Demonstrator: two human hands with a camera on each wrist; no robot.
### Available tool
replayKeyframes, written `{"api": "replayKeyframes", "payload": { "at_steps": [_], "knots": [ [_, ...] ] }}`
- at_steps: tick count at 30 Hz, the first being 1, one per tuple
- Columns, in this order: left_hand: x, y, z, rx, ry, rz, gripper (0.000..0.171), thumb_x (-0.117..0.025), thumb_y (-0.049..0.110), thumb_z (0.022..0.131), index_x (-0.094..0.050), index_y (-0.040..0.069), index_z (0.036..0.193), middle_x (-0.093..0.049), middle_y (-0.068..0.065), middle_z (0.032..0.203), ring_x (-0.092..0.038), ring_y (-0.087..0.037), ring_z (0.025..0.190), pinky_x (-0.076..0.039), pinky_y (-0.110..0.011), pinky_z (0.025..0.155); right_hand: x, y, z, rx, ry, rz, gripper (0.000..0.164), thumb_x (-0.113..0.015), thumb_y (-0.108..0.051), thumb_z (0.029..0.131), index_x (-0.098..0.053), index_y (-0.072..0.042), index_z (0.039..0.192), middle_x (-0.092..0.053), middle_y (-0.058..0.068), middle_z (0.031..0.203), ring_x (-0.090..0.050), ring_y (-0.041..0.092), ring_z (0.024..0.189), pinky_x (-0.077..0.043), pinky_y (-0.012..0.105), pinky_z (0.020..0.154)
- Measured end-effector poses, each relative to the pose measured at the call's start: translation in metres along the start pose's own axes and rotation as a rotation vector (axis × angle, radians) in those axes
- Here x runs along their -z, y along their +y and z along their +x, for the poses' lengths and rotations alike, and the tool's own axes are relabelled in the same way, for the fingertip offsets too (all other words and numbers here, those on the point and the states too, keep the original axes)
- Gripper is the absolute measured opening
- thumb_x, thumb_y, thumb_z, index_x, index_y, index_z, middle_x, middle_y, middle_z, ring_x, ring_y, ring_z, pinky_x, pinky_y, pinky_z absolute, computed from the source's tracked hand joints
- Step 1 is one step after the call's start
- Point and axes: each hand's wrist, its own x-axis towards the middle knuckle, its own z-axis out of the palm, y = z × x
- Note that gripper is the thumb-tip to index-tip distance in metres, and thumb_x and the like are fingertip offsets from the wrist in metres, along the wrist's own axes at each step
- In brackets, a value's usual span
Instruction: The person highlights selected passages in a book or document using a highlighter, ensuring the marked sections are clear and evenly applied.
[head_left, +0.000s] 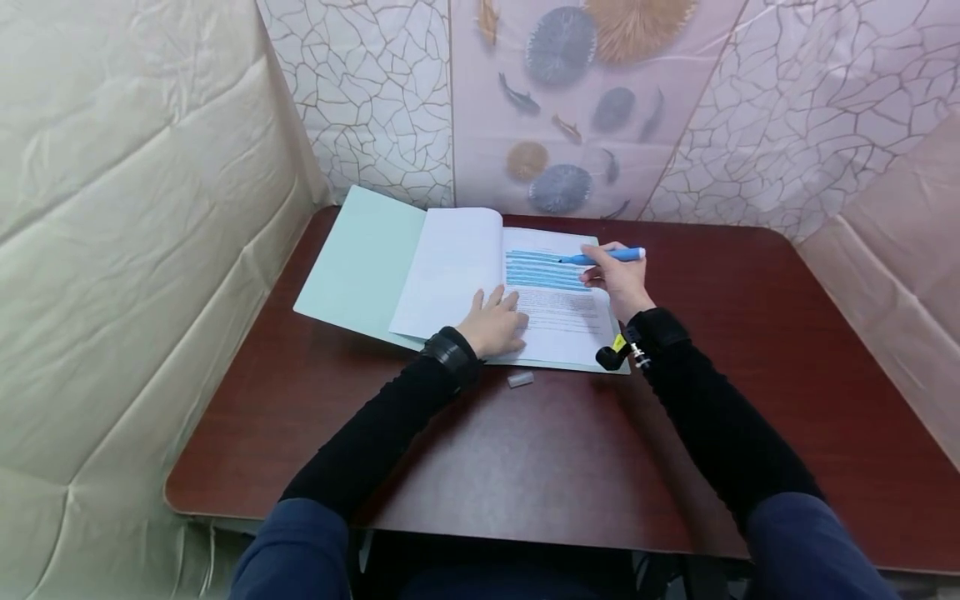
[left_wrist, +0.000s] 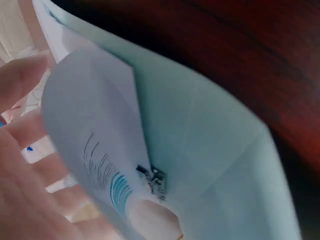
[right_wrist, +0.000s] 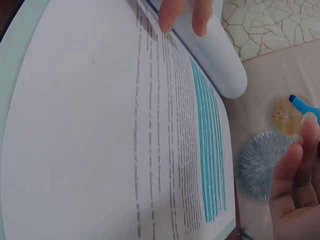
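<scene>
Apparently mid-highlighting, the right hand is pinching a blue plastic marker over a white printed paper page at one o'clock, the left hand is resting spread-fingered at eight, grasping nothing, and the next stroke is likely needing unmarked text.

Red-brown table; patterned backdrop behind; cream sheeting left.

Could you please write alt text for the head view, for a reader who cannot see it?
A person's right hand holds a blue marker over a page partly highlighted in blue, while the left hand rests on the paper. A pale green folder lies open on a reddish-brown table, a small whitish object by its near edge.
</scene>
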Motion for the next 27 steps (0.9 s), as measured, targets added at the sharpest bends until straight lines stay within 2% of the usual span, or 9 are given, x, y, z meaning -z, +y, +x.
{"api": "replayKeyframes", "payload": {
  "at_steps": [3, 6, 10, 16, 20, 27],
  "knots": [
    [-0.003, -0.001, -0.002, 0.048, -0.045, -0.031, 0.045, -0.059, 0.037, 0.094, -0.055, 0.02, 0.135, -0.022, -0.012, 0.161, -0.01, -0.038, 0.15, -0.014, -0.062, 0.118, -0.005, 0.002, 0.0, -0.01, -0.026, 0.009, 0.022, -0.074, -0.024, 0.085, -0.06, -0.008, 0.09, -0.073, 0.003, 0.074, -0.064, 0.013, 0.054, -0.055, 0.025, 0.058],
    [-0.005, -0.001, -0.002, 0.076, -0.058, -0.053, 0.053, -0.059, 0.039, 0.094, -0.049, 0.019, 0.141, -0.021, -0.013, 0.161, -0.008, -0.038, 0.15, -0.016, -0.063, 0.117, -0.01, 0.003, 0.0, -0.011, -0.063, 0.039, 0.02, -0.073, -0.02, 0.086, -0.06, -0.006, 0.092, -0.073, 0.005, 0.075, -0.065, 0.015, 0.056, -0.056, 0.026, 0.059],
    [-0.007, -0.003, -0.002, 0.097, -0.079, -0.074, 0.058, -0.058, 0.041, 0.094, -0.043, 0.019, 0.146, -0.021, -0.011, 0.161, -0.007, -0.039, 0.15, -0.017, -0.064, 0.116, -0.015, 0.006, 0.001, -0.02, -0.111, 0.066, 0.019, -0.071, -0.016, 0.087, -0.058, -0.004, 0.093, -0.073, 0.004, 0.075, -0.068, 0.017, 0.06, -0.059, 0.028, 0.064],
    [-0.01, -0.005, -0.001, 0.108, -0.117, -0.082, 0.062, -0.057, 0.044, 0.094, -0.039, 0.02, 0.148, -0.025, -0.008, 0.16, -0.008, -0.04, 0.15, -0.016, -0.063, 0.117, -0.022, 0.016, 0.004, -0.052, -0.151, 0.071, 0.018, -0.069, -0.014, 0.088, -0.058, -0.002, 0.095, -0.075, 0.007, 0.086, -0.072, 0.019, 0.069, -0.06, 0.033, 0.073],
    [-0.011, -0.005, -0.001, 0.107, -0.119, -0.064, 0.063, -0.058, 0.045, 0.093, -0.039, 0.021, 0.148, -0.026, -0.007, 0.16, -0.009, -0.039, 0.15, -0.016, -0.062, 0.117, -0.028, 0.024, 0.006, -0.056, -0.153, 0.043, 0.017, -0.069, -0.012, 0.088, -0.059, -0.001, 0.093, -0.075, 0.008, 0.088, -0.073, 0.018, 0.072, -0.06, 0.031, 0.072],
    [-0.01, -0.004, 0.001, 0.116, -0.13, -0.043, 0.064, -0.058, 0.046, 0.093, -0.039, 0.021, 0.149, -0.026, -0.006, 0.16, -0.01, -0.038, 0.15, -0.017, -0.062, 0.117, -0.037, 0.034, 0.01, -0.136, -0.136, -0.017, 0.021, -0.071, -0.016, 0.087, -0.053, -0.005, 0.09, -0.073, 0.01, 0.097, -0.074, 0.016, 0.076, -0.058, 0.035, 0.083]
  ]
}}
